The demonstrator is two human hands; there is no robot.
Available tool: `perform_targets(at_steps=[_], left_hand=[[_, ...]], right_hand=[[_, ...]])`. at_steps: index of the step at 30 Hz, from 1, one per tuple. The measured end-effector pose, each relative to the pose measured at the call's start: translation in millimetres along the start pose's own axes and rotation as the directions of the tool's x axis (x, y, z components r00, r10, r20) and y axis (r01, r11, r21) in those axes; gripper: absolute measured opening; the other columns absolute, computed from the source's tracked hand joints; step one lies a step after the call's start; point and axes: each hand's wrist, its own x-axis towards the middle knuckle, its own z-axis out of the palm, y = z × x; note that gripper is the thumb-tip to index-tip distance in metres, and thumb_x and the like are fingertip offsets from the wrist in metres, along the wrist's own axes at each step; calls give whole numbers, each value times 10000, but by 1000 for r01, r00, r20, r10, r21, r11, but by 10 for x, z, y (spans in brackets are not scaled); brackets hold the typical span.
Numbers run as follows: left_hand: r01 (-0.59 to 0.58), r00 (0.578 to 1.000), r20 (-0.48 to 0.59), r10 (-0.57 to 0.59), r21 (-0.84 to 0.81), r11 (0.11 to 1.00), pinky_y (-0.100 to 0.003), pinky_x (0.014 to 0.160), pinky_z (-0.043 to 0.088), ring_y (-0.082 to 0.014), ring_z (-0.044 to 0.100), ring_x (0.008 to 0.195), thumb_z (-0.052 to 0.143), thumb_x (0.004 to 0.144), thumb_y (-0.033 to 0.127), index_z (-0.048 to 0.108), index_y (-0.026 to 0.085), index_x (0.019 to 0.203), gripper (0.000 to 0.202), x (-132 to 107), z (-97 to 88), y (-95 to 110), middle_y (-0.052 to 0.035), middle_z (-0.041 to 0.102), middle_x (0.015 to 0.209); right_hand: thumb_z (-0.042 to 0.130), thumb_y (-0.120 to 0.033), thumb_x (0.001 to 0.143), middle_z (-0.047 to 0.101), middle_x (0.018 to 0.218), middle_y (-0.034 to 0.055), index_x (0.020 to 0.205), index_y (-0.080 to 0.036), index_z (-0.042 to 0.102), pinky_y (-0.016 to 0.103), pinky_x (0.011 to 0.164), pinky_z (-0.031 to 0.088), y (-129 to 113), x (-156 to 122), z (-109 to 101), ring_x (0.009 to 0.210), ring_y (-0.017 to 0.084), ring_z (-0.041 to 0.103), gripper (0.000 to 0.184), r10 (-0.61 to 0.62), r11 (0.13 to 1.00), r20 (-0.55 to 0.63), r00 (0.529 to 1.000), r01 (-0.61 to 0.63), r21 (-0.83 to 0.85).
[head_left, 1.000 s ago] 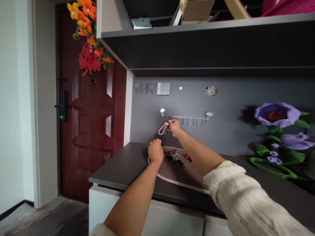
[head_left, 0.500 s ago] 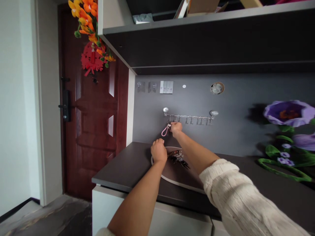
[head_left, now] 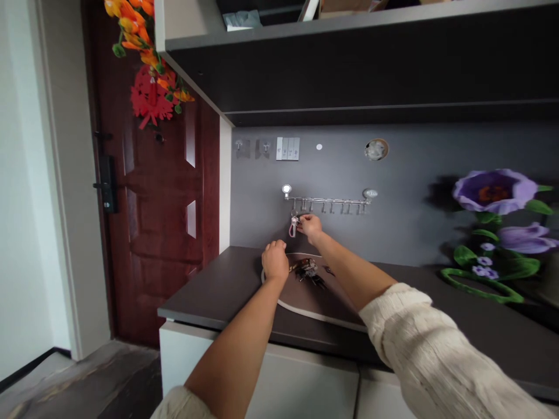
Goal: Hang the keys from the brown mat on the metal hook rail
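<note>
Right hand: The right hand [head_left: 311, 227], below a cream cable-knit sleeve [head_left: 406, 337], is narrowly pinched on a pink-corded key fob [head_left: 292, 231], its fingertips close to the fob's metal ring.

Fob position: The fob hangs just under the left end of a chrome hook rail [head_left: 325, 201], its ring close to the hooks. A short, close grip like this keeps the ring steady near those small hooks.

Left hand: The left hand [head_left: 275, 261] is curled into a loose fist, knuckles up, on the near-left part of a brown tray [head_left: 321, 299] with a pale rim. Whether it holds anything is hidden.

Keys: A bunch of keys [head_left: 308, 269] lies on the tray, just right of the left hand and below the right hand.

Around the hands: The tray sits on a dark counter [head_left: 209, 291]. Above the rail, a switch plate [head_left: 287, 148] is mounted on a grey wall [head_left: 406, 233]. A purple flower decal [head_left: 493, 191] lies to the hands' right, and a dark red door [head_left: 152, 192] to their left.
</note>
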Motion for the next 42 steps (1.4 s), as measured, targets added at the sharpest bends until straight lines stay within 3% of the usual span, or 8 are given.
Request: perform_targets(at_steps=[8, 14, 20, 22, 26, 30, 33, 42], left_hand=[[-128, 988, 81, 129, -23, 992, -276, 763, 364, -175, 503, 899, 360, 844, 297, 581, 201, 916, 252, -8, 50, -1, -59, 593, 925], [-217, 941, 263, 212, -9, 976, -304, 798, 381, -196, 514, 927, 410, 811, 337, 585, 202, 970, 273, -38, 133, -5, -72, 597, 969], [-253, 891, 388, 235, -5, 967, -296, 815, 389, -196, 537, 923, 410, 799, 337, 613, 214, 968, 291, -33, 185, -10, -78, 618, 960], [-257, 880, 411, 239, -10, 966, -290, 816, 389, -193, 543, 916, 419, 792, 346, 627, 219, 949, 290, -19, 197, -16, -76, 627, 949], [-249, 877, 419, 236, -26, 968, -285, 807, 396, -186, 549, 902, 415, 792, 360, 634, 218, 940, 300, 2, 215, -28, -73, 629, 955], [-219, 883, 420, 207, -18, 975, -276, 835, 389, -179, 542, 930, 412, 797, 340, 629, 214, 959, 299, 7, 227, -34, -68, 626, 980], [-210, 889, 414, 196, -12, 978, -270, 863, 376, -177, 527, 966, 414, 798, 325, 625, 211, 972, 297, 7, 240, -37, -70, 619, 1006], [-215, 900, 384, 203, -13, 976, -294, 864, 375, -187, 525, 942, 424, 785, 304, 637, 210, 931, 275, 13, 267, -52, -68, 622, 972]], right_hand=[[444, -105, 747, 526, 708, -6, 732, -164, 486, 226, 587, 485, -135, -462, -307, 557, 56, 542, 73, 113, 991, 63, 992, -117, 67], [459, -87, 723, 558, 723, 16, 751, -156, 512, 212, 592, 476, -55, -804, -518, 578, 64, 553, 92, 115, 991, 105, 988, -121, 54], [463, -116, 724, 593, 732, 28, 838, -147, 542, 225, 581, 460, 169, -912, -720, 547, 77, 537, 142, 50, 981, 84, 995, -33, -190], [472, -124, 724, 614, 759, 38, 862, -144, 562, 239, 638, 453, 226, -904, -783, 614, 97, 559, 166, -26, 921, 97, 995, 61, -385], [476, -112, 728, 641, 874, 75, 875, -139, 612, 240, 763, 399, 270, -895, -846, 811, 136, 572, 202, -126, 661, 236, 964, 259, -704], [473, -178, 750, 642, 912, 92, 865, -149, 646, 267, 803, 352, 292, -914, -823, 872, 171, 554, 210, -99, 395, 363, 927, 371, -841], [472, -211, 751, 632, 920, 104, 845, -155, 660, 287, 808, 326, 317, -935, -801, 909, 191, 521, 218, -96, 263, 372, 923, 384, -885], [516, -182, 727, 624, 826, 119, 715, -193, 672, 317, 720, 329, 386, -922, -795, 879, 216, 458, 157, -160, 330, 305, 939, 342, -880]])
